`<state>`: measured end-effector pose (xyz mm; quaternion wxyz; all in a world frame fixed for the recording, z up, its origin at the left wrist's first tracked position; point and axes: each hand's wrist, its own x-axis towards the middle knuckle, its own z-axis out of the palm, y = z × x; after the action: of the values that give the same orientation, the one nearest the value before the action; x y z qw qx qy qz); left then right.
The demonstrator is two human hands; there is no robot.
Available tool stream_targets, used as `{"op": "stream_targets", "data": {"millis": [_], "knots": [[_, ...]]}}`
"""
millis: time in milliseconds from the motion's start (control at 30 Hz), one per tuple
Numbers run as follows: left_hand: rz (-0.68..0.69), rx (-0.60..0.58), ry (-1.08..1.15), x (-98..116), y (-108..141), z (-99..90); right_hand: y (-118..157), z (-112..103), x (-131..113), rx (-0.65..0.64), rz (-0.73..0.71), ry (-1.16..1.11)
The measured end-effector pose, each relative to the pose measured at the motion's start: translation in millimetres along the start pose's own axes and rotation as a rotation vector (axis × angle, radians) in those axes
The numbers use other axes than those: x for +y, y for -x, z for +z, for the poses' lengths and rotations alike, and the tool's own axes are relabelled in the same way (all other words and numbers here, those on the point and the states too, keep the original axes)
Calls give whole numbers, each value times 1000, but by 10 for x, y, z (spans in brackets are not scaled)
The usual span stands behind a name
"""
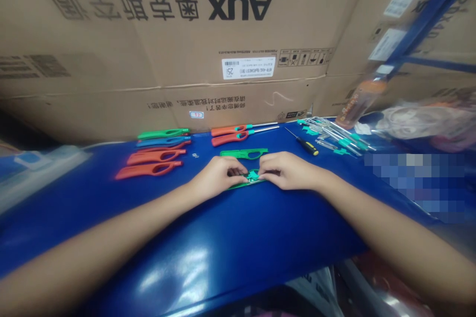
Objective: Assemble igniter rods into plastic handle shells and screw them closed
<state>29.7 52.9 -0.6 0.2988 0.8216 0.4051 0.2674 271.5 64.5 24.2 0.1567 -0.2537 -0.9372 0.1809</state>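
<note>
My left hand [225, 172] and my right hand [284, 169] meet over a green lighter half-shell [238, 186] low on the blue table. The fingers of both are pinched at a small teal part [253, 175] in the shell; fingertips partly cover it. Just beyond them lies another green half-shell [227, 153] with an oval finger hole. Behind, to the left, rest two orange-red lighters [228, 137] with metal tubes. A black and yellow screwdriver [308, 146] lies past my right hand, close to a pile of metal lighter tubes with teal parts [334, 134].
Red, blue and green lighter shells [150, 170] lie in a stack at the left. A large cardboard box [167, 49] walls off the back of the blue table [178, 252]. An orange-capped bottle [359, 104] and a plastic bag [412, 119] stand at the right rear.
</note>
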Motion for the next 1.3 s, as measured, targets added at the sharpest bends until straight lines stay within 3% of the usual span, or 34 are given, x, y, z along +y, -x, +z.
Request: {"op": "stream_targets", "data": {"millis": [700, 1000, 1300], "knots": [[12, 19, -42, 16, 17, 27, 14, -15, -90, -78, -38, 286], [-33, -37, 6, 47, -8, 9, 12, 1, -88, -101, -17, 311], [-71, 65, -156, 126, 27, 150, 6, 30, -213, -155, -55, 514]]}}
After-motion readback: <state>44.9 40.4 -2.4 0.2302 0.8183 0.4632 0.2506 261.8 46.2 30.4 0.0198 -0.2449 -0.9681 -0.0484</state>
